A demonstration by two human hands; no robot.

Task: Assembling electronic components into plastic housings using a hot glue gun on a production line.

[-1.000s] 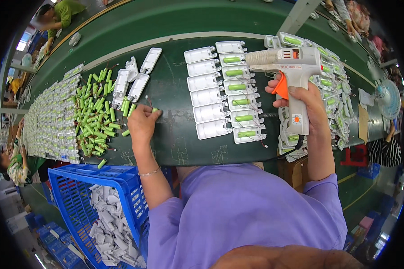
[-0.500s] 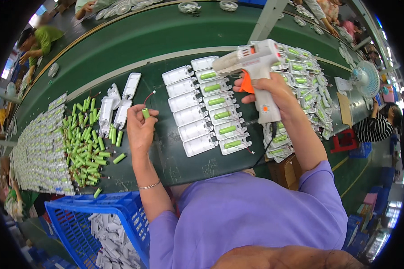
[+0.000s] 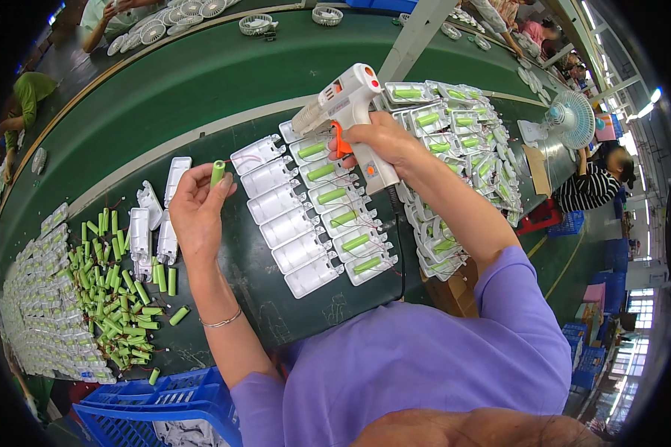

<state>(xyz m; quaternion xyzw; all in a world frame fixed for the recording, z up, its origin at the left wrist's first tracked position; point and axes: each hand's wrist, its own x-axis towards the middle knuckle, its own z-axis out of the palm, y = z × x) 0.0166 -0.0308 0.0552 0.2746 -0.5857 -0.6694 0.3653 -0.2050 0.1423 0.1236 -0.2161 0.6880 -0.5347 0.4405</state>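
Between the thumb and fingers of my left hand (image 3: 199,216) stands a green cylindrical battery cell (image 3: 217,174), its thin lead reaching toward the nearest white plastic casing (image 3: 256,155). My right hand (image 3: 388,141) is closed around the handle of a white glue gun (image 3: 359,104), fingers at its orange trigger. The gun's nozzle points left, above the far end of the casing rows; whether it touches one I cannot tell. Several casings in the left row lie without cells. In the row beside it, most casings hold a green cell (image 3: 343,219) with wires.
Loose green cells (image 3: 119,298) lie heaped at left, beside stacked white casings (image 3: 45,313). More filled casings (image 3: 455,149) crowd the right. A black cord (image 3: 402,246) hangs from the gun. A blue crate (image 3: 156,402) stands near left; a metal post (image 3: 417,37) rises beyond the gun.
The view has shifted, so the table sits differently in it. My left hand has brought the cell closer to the far casings. The gun remains in my right hand, its nozzle near the far casings.
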